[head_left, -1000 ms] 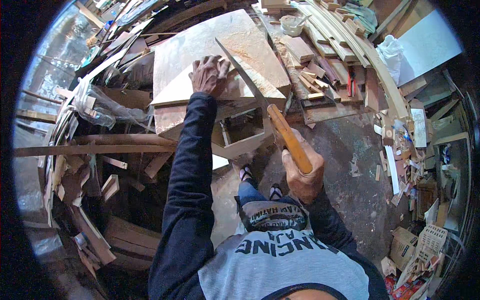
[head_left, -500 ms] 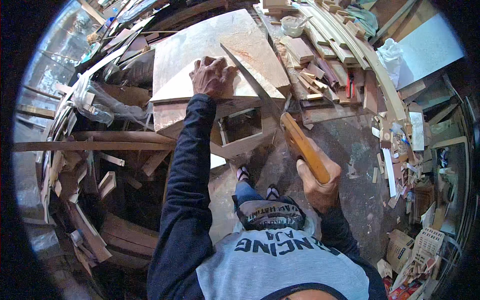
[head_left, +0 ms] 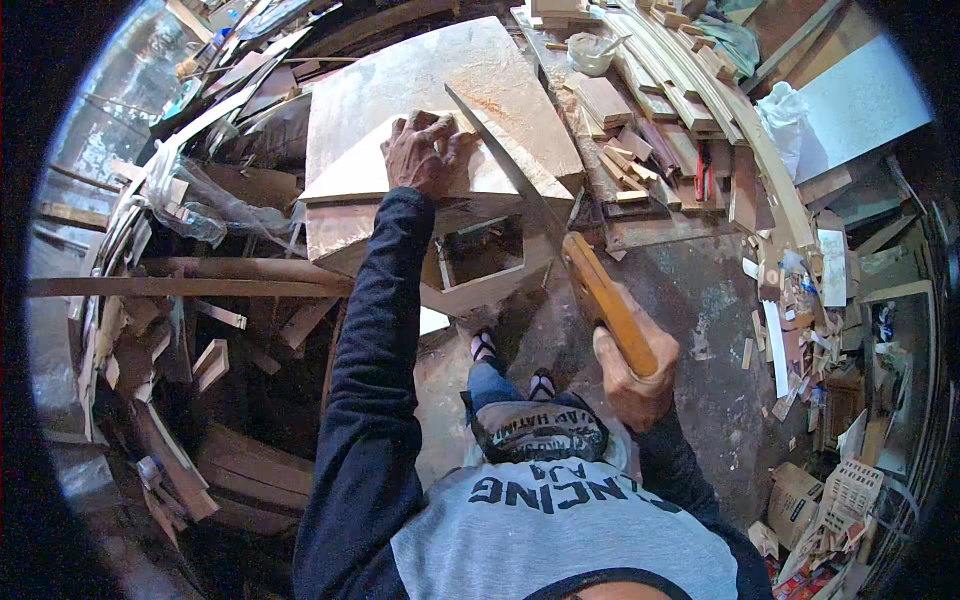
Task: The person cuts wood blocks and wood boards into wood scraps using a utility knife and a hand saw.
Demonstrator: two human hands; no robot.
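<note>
My right hand [head_left: 640, 372] is wrapped round the orange-brown wooden handle of a handsaw [head_left: 606, 295]. Its dark blade slants up and to the left, lying across a light wooden board [head_left: 350, 165]. Bent fingers of my left hand [head_left: 420, 152] press down on top of this board, to the left of the blade. Under the board is a boxy wooden work stand [head_left: 400, 75] with a squarish opening in its near side. Sawdust [head_left: 485, 103] is scattered on its top, right beside the blade.
Stacked wood strips [head_left: 660, 90], a white tub [head_left: 590, 53] and a red-handled tool [head_left: 703, 175] lie at the back right. A long beam [head_left: 190, 288] juts out on the left. Offcuts [head_left: 800, 320] litter the floor at right, near a cardboard box [head_left: 795, 505].
The saw handle and my right hand have shifted very slightly, with the handle's top a little nearer to me. My left hand stays in place on the board.
</note>
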